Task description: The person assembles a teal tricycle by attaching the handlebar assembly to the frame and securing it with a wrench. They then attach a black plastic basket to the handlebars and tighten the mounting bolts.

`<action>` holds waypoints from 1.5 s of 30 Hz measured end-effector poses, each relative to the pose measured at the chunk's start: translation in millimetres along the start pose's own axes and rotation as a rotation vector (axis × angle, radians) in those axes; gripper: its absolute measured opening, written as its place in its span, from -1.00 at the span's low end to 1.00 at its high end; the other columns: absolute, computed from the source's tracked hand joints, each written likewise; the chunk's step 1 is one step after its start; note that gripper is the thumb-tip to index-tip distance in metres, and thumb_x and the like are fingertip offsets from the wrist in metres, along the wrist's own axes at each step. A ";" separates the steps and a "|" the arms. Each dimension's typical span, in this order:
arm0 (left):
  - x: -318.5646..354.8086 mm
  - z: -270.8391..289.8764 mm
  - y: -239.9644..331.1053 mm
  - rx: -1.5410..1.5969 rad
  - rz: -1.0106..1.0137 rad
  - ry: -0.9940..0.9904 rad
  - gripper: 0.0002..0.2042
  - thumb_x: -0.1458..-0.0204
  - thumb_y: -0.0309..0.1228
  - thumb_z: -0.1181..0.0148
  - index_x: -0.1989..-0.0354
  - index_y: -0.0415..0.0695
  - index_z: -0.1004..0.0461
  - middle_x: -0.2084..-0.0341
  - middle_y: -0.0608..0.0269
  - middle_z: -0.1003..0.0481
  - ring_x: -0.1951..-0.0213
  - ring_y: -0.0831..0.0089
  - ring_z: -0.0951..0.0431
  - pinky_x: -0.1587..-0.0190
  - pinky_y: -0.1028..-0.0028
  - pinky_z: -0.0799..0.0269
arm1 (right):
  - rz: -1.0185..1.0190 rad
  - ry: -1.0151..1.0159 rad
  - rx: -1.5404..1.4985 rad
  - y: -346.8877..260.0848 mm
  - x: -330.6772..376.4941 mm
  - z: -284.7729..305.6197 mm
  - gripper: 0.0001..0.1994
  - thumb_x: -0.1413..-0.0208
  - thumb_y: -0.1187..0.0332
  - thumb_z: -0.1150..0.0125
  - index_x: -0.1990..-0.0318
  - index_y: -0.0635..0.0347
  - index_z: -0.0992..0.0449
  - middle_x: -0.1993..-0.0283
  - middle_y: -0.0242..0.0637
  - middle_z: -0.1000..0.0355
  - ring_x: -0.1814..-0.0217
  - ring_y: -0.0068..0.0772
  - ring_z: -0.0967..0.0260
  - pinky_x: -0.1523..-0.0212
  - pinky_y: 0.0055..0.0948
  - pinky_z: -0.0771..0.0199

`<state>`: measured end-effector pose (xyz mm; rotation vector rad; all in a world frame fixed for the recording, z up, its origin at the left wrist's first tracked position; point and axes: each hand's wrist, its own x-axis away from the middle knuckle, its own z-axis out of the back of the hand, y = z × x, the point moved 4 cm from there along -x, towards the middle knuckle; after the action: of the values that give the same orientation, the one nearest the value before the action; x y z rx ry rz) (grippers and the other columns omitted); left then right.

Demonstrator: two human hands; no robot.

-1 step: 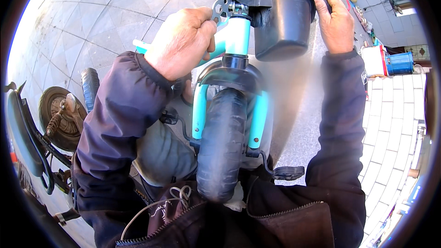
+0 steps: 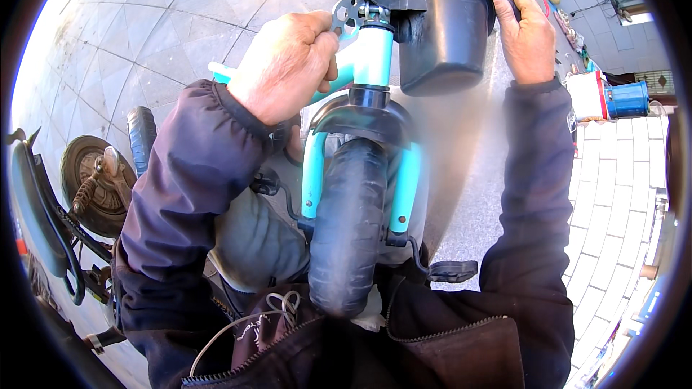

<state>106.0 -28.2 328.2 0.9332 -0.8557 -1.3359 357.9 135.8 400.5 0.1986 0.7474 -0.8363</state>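
A small turquoise bicycle stands facing me, its front tyre (image 2: 347, 238) between my legs. My left hand (image 2: 288, 65) is closed on a flat metal multi-hole spanner (image 2: 347, 16). The spanner's holed head sits against the clamp bolt (image 2: 373, 11) at the top of the turquoise head tube (image 2: 373, 57). A black basket (image 2: 447, 36) hangs from a bracket beside that clamp. To the right of the basket, my right hand (image 2: 530, 36) is wrapped round a black handlebar grip (image 2: 513, 6), mostly hidden by the fingers. Its thumb lies close to the basket's rim.
A black mudguard (image 2: 367, 117) arches over the front tyre. A pedal (image 2: 453, 271) sticks out low on the right. Another vehicle's wheel (image 2: 97, 184) is at the left. On the right are a blue container (image 2: 627, 99) and scattered items along the wall.
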 end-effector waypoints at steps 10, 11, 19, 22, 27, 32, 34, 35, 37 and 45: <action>-0.5 -9.0 -1.3 -0.215 -0.162 0.194 -0.81 -0.24 -0.45 0.06 0.36 -0.31 -0.39 0.63 0.12 -0.51 0.62 0.36 -0.50 0.48 0.36 -0.42 | 0.005 0.006 0.012 0.3 0.0 -0.2 -0.50 -0.17 -0.15 -0.21 0.15 0.17 -0.63 0.29 -0.14 -0.53 0.23 -0.06 -0.52 0.20 -0.25 -0.47; 0.4 -12.7 1.2 -0.347 -0.225 0.223 -0.81 -0.23 -0.45 0.05 0.38 -0.31 -0.37 0.64 0.10 -0.51 0.62 0.30 -0.51 0.47 0.33 -0.42 | 0.006 0.006 0.008 -0.1 0.3 0.0 -0.50 -0.17 -0.15 -0.20 0.16 0.17 -0.63 0.29 -0.14 -0.53 0.24 -0.06 -0.52 0.20 -0.24 -0.47; -4.9 -22.4 -4.6 -0.172 -0.224 0.214 -0.85 -0.14 -0.48 -0.05 0.40 -0.31 -0.33 0.63 -0.16 -0.47 0.50 -0.15 -0.50 0.39 0.06 -0.40 | -0.008 0.012 0.012 -2.0 1.2 0.3 -0.49 -0.17 -0.16 -0.20 0.18 0.17 -0.63 0.31 -0.14 -0.53 0.24 -0.04 -0.52 0.22 -0.22 -0.46; -5.6 -23.4 -1.5 -0.231 -0.250 0.245 -0.82 -0.22 -0.45 0.01 0.40 -0.31 -0.32 0.67 -0.03 -0.46 0.56 0.10 -0.50 0.44 0.19 -0.40 | 0.002 0.022 0.029 -2.6 1.4 -0.1 -0.49 -0.17 -0.16 -0.20 0.18 0.17 -0.63 0.32 -0.15 -0.53 0.25 -0.03 -0.52 0.22 -0.21 -0.46; -8.0 -14.1 2.7 -0.135 -0.219 0.158 -0.78 -0.29 -0.42 0.07 0.38 -0.28 -0.33 0.68 0.12 -0.44 0.60 0.40 -0.50 0.52 0.37 -0.39 | -0.007 0.013 0.023 -2.3 2.3 -0.5 -0.48 -0.16 -0.17 -0.20 0.19 0.18 -0.63 0.32 -0.14 -0.53 0.26 -0.03 -0.51 0.24 -0.21 -0.46; -12.2 -6.8 5.1 -0.214 -0.325 0.034 -0.82 -0.18 -0.44 -0.02 0.41 -0.31 -0.38 0.58 -0.09 -0.47 0.49 0.04 -0.52 0.41 0.18 -0.42 | -0.016 -0.026 0.049 -2.8 -0.1 -1.7 -0.53 -0.21 -0.08 -0.20 0.11 0.21 -0.61 0.24 -0.12 -0.53 0.20 -0.12 -0.51 0.14 -0.31 -0.45; -14.2 -8.3 0.6 -0.231 -0.290 0.075 -0.81 -0.19 -0.44 -0.02 0.42 -0.31 -0.37 0.59 -0.09 -0.47 0.50 0.03 -0.52 0.42 0.17 -0.41 | -0.040 -0.049 0.072 -2.2 0.4 -2.7 -0.56 -0.24 -0.03 -0.20 0.08 0.22 -0.60 0.21 -0.11 -0.54 0.16 -0.16 -0.51 0.09 -0.37 -0.44; -15.0 -9.7 -2.0 -0.235 -0.269 0.104 -0.78 -0.26 -0.41 0.03 0.40 -0.30 -0.34 0.63 0.04 -0.44 0.56 0.23 -0.52 0.48 0.30 -0.40 | -0.047 -0.048 0.079 -2.0 1.0 -2.7 -0.56 -0.24 -0.03 -0.20 0.08 0.22 -0.60 0.21 -0.11 -0.54 0.16 -0.16 -0.51 0.09 -0.36 -0.44; -16.3 -12.5 -5.5 -0.260 -0.258 0.144 -0.74 -0.33 -0.38 0.08 0.40 -0.27 -0.30 0.68 0.17 -0.43 0.63 0.44 -0.51 0.55 0.42 -0.38 | -0.052 -0.045 0.087 -1.7 2.3 -2.7 -0.56 -0.24 -0.03 -0.20 0.08 0.22 -0.60 0.21 -0.11 -0.54 0.16 -0.15 -0.51 0.09 -0.36 -0.44; -17.7 -14.5 -10.3 -0.304 -0.315 0.178 -0.75 -0.33 -0.39 0.07 0.41 -0.24 -0.27 0.72 0.16 -0.45 0.68 0.39 -0.47 0.54 0.38 -0.35 | -0.020 0.001 0.054 -1.9 0.9 -2.0 -0.57 -0.23 -0.03 -0.21 0.08 0.20 -0.60 0.25 -0.11 -0.52 0.17 -0.10 -0.50 0.10 -0.31 -0.44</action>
<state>114.1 -9.7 313.3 0.9529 -0.3632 -1.5727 355.8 134.9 398.7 0.2396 0.7290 -0.8758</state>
